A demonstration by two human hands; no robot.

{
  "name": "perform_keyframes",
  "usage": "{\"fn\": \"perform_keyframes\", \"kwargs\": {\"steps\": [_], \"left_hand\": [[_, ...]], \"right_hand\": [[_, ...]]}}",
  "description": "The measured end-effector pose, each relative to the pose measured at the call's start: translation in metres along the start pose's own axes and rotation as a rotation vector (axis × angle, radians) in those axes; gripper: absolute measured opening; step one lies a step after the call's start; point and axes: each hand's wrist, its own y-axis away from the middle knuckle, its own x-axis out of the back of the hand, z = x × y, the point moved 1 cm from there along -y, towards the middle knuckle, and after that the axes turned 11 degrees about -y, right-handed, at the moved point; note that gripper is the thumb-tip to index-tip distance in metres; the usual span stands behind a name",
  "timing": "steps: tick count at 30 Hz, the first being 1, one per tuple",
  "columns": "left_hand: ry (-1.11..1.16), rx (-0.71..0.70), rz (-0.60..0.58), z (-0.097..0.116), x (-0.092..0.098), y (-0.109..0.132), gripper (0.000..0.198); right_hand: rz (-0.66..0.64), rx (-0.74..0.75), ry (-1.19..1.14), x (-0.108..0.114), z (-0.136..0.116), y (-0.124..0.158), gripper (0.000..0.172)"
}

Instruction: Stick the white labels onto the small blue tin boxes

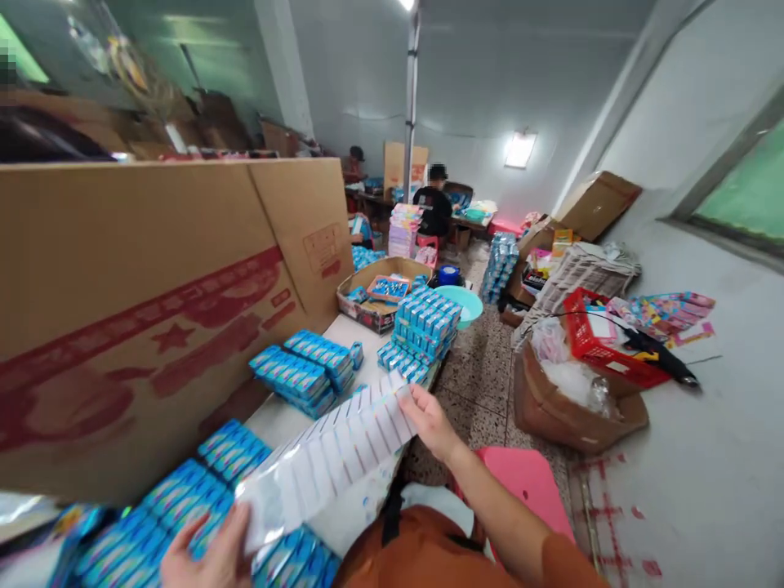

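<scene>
A tall printed cardboard carton (122,327) walls off the left of the frame as rows of blue boxes (177,498) fill the lower left corner. Above them, the left hand (205,555) pinches one end of a long strip of shiny film (324,461), held taut across a white table (361,331). The right hand (429,420) closes thumb and fingers on the far end, beside stacked blue boxes (422,327). A seated worker (434,208) sits beyond; a red plastic basket (603,343) leans on a brown carton (569,416) at right.

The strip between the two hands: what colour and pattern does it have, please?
The strip is silvery white with pale rectangles, best in the head view.
</scene>
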Motion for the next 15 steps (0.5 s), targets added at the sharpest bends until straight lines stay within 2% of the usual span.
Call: {"fn": "perform_keyframes", "kwargs": {"steps": [1, 2, 4, 5, 8, 10, 15], "left_hand": [[0.078, 0.066, 0.06, 0.009, -0.003, 0.012, 0.052], [0.11, 0.062, 0.057, 0.018, -0.006, 0.022, 0.053], [0.061, -0.025, -0.14, 0.032, -0.012, 0.035, 0.055], [0.042, -0.1, -0.159, 0.037, -0.013, 0.038, 0.053], [-0.061, -0.227, -0.188, 0.039, -0.009, 0.041, 0.055], [-0.16, -0.252, -0.184, 0.038, -0.004, 0.042, 0.054], [-0.39, -0.287, -0.171, 0.042, 0.005, 0.047, 0.025]], "right_hand": [[0.004, -0.002, 0.028, 0.002, -0.001, 0.004, 0.026], [0.013, -0.019, 0.052, 0.004, -0.002, 0.007, 0.027], [0.036, -0.035, 0.103, 0.008, -0.003, 0.011, 0.029], [0.048, -0.029, 0.12, 0.01, -0.003, 0.011, 0.029], [0.077, -0.014, 0.141, 0.015, 0.0, 0.01, 0.027], [0.1, -0.013, 0.127, 0.019, 0.002, 0.011, 0.026], [0.119, -0.056, 0.12, 0.025, 0.008, 0.012, 0.028]]}}
